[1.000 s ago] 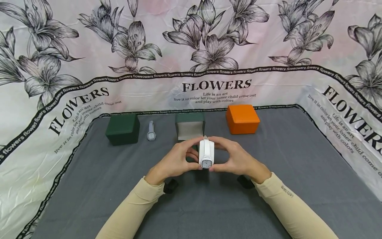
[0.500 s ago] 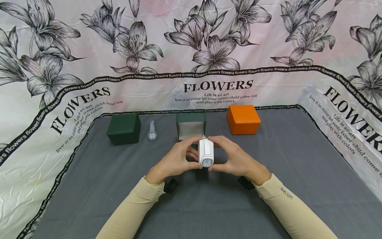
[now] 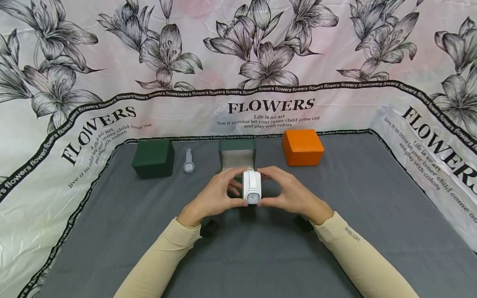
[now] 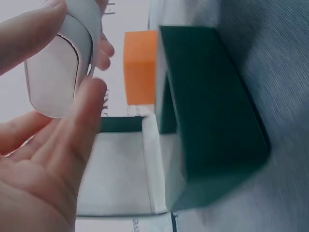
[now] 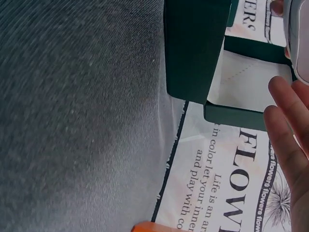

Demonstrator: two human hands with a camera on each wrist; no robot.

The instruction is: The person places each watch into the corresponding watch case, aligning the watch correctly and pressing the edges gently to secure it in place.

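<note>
A white-strapped wristwatch (image 3: 253, 198) is wrapped round a white cushion (image 3: 245, 182), its square dial facing the person. My left hand (image 3: 212, 193) grips the cushion's left side between thumb and fingers. On the right side, my right hand (image 3: 296, 193) grips it in the same way. Just beyond stands an open green watch box (image 3: 237, 155) with a pale lining; the hands partly hide its lower part. In the left wrist view the cushion's flat end (image 4: 53, 77) shows above the green box (image 4: 217, 106). The right wrist view catches only the cushion's edge (image 5: 304, 43).
To the left sit a closed green box (image 3: 153, 158) and a second pale-strapped watch (image 3: 189, 161) lying on the grey cloth (image 3: 238, 260). An orange box (image 3: 303, 147) stands at the right. Behind them rises a flower-printed cloth (image 3: 270, 111).
Both hands have shifted slightly left and away from the person, toward the open green box, carrying the watch on its cushion. The other boxes and the second watch stay put.
</note>
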